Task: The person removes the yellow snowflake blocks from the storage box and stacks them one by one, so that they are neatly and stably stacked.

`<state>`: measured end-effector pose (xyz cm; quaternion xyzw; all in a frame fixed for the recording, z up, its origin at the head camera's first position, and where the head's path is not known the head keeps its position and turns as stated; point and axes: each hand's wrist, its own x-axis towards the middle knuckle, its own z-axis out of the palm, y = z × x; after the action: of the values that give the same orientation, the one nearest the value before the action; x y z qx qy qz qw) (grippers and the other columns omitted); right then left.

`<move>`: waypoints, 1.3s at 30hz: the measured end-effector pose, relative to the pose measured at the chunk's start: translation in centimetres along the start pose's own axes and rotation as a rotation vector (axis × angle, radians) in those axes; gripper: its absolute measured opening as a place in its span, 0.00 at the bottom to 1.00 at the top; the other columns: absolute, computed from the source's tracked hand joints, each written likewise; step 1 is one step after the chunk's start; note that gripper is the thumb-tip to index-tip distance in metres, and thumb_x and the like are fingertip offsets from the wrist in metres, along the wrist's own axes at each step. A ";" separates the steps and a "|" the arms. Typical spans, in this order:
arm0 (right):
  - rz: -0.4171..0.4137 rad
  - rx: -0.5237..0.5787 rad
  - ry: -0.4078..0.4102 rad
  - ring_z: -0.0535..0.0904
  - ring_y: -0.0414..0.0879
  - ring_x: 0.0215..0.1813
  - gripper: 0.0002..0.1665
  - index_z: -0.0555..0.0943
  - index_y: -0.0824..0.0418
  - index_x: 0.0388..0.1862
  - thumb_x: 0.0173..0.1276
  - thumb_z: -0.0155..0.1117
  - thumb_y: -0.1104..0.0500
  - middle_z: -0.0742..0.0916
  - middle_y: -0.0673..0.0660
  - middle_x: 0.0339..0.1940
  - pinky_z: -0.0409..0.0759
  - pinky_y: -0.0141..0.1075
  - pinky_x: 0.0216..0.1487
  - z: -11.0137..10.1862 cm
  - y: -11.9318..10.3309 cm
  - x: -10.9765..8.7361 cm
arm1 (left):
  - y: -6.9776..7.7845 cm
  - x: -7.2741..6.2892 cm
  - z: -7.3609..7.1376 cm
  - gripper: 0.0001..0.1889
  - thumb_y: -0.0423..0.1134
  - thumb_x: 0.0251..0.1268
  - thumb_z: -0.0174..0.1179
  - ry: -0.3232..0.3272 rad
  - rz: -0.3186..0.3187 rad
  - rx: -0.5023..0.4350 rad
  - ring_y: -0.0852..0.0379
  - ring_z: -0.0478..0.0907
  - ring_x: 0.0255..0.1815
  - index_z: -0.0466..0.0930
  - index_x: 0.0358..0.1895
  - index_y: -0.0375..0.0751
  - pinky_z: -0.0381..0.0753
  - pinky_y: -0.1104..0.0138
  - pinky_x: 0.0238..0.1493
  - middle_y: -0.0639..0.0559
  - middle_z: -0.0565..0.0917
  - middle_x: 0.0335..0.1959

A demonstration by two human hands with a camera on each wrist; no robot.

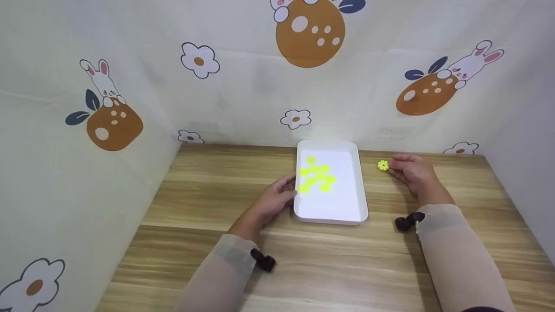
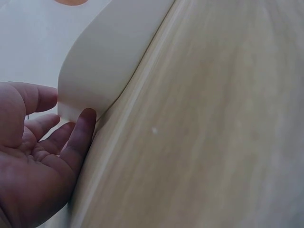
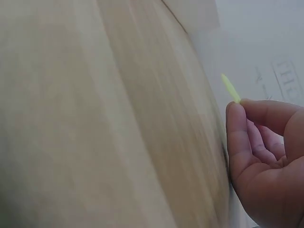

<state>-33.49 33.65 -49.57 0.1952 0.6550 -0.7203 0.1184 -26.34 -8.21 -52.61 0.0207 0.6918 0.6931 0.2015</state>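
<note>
A yellow notched snowflake building disc (image 1: pixel 383 165) is pinched between the thumb and fingertips of my right hand (image 1: pixel 412 174), to the right of the white tray (image 1: pixel 331 212). The right wrist view shows that disc (image 3: pixel 231 88) edge-on, standing out past the fingertips. My left hand (image 1: pixel 274 200) touches the outside of the tray's left wall with loosely bent fingers. Up close, the fingertips (image 2: pixel 87 116) lie against the tray wall (image 2: pixel 102 61) near its base. Inside the tray, several yellow pieces (image 1: pixel 318 178) are spread over the left part, their outlines washed out by glare.
The tray stands on a wood-grain table (image 1: pixel 208 186), near its back edge. A patterned cloth (image 1: pixel 247 86) with rabbits, oranges and flowers hangs behind and along the sides. Dark wrist devices (image 1: pixel 263 261) sit on both sleeves.
</note>
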 end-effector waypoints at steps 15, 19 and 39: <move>0.006 -0.032 0.020 0.90 0.36 0.45 0.29 0.74 0.65 0.70 0.72 0.69 0.72 0.92 0.45 0.37 0.88 0.32 0.61 0.4 0.1 0.1 | -0.1 0.1 -0.1 0.33 0.31 0.80 0.54 -0.024 0.025 -0.019 0.47 0.74 0.79 0.62 0.85 0.48 0.82 0.54 0.73 0.42 0.71 0.82; 0.006 -0.088 0.065 0.90 0.37 0.49 0.30 0.75 0.64 0.70 0.72 0.70 0.71 0.92 0.46 0.40 0.87 0.33 0.64 0.5 0.1 0.2 | -0.1 0.1 -0.1 0.33 0.31 0.80 0.54 -0.026 0.024 -0.024 0.46 0.74 0.79 0.62 0.85 0.47 0.81 0.53 0.75 0.42 0.71 0.81; -0.016 -0.137 0.044 0.89 0.40 0.49 0.24 0.78 0.60 0.67 0.74 0.72 0.62 0.93 0.47 0.44 0.89 0.37 0.62 2.1 -1.3 -1.1 | -0.2 0.0 -0.1 0.34 0.30 0.80 0.54 -0.036 0.035 -0.033 0.45 0.70 0.82 0.60 0.85 0.45 0.79 0.52 0.77 0.41 0.68 0.84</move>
<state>-33.34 31.63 -47.84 0.1972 0.7067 -0.6703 0.1110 -26.36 -8.31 -52.82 0.0422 0.6761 0.7072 0.2022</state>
